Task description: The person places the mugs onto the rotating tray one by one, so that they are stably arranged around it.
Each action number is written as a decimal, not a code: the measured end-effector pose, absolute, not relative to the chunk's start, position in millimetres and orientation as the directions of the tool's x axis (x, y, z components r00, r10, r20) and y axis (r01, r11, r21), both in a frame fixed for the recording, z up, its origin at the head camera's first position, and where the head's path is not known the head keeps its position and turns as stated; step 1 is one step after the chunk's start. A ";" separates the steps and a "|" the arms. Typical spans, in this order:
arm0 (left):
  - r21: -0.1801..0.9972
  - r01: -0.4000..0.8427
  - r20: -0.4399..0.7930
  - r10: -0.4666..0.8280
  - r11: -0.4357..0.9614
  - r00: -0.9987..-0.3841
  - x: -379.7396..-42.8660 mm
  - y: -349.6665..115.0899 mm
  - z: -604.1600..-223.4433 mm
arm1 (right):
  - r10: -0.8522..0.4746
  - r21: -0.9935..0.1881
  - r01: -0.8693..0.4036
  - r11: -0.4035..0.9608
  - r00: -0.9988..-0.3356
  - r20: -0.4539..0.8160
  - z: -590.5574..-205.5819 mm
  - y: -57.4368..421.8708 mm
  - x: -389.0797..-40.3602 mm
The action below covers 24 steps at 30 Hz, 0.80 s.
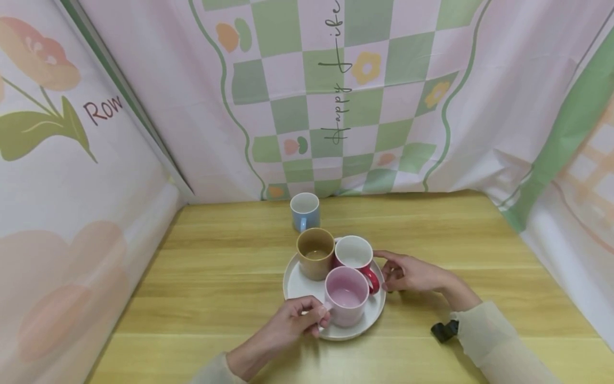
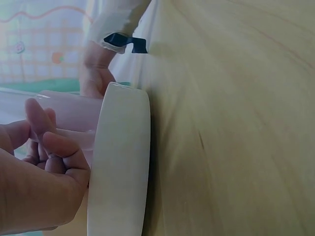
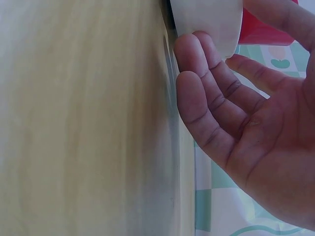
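Note:
My left hand (image 1: pixel 302 318) pinches the handle of a pink mug (image 1: pixel 346 301), which stands at the near side of a round white plate (image 1: pixel 295 285). Behind it on the plate are a tan mug (image 1: pixel 314 261) and a red mug (image 1: pixel 354 256) with a white inside and red handle. My right hand (image 1: pixel 408 273) is at the plate's right edge, its index finger extended to the red mug's side. In the right wrist view, its loosely bent fingertips (image 3: pixel 192 96) come right up to the plate's white side wall (image 3: pixel 211 24).
A light blue mug (image 1: pixel 307 213) stands on the wooden table (image 1: pixel 216 256), just behind the plate. A small black clip-like object (image 1: pixel 444 330) shows by the right sleeve. Patterned cloth (image 1: pixel 283 106) hangs along the table's back and sides.

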<state>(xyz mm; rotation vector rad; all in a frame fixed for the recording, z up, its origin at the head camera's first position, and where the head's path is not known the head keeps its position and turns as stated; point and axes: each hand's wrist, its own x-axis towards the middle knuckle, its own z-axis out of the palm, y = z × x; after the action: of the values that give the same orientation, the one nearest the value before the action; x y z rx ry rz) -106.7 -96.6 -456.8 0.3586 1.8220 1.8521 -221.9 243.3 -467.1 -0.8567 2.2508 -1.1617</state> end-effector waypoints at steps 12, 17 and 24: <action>0.977 -0.211 -0.199 0.504 0.033 -0.841 -107.0 -91.1 -457.5 | -0.703 -0.834 -0.315 0.453 -0.701 -0.117 -467.9 244.0 -221.5; 0.977 -0.206 -0.207 0.506 0.058 -0.838 -107.2 -89.9 -454.5 | -0.704 -0.834 -0.316 0.453 -0.701 -0.117 -468.0 243.6 -221.3; 0.975 -0.189 -0.220 0.526 0.114 -0.821 -108.3 -89.5 -450.0 | -0.699 -0.825 -0.315 0.468 -0.703 -0.128 -466.8 243.8 -221.0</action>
<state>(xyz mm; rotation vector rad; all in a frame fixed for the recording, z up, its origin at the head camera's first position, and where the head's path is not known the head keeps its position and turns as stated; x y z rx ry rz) -108.3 -89.5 -450.0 0.3266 1.8691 1.7607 -221.0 243.8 -466.8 -0.8453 2.2672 -1.1375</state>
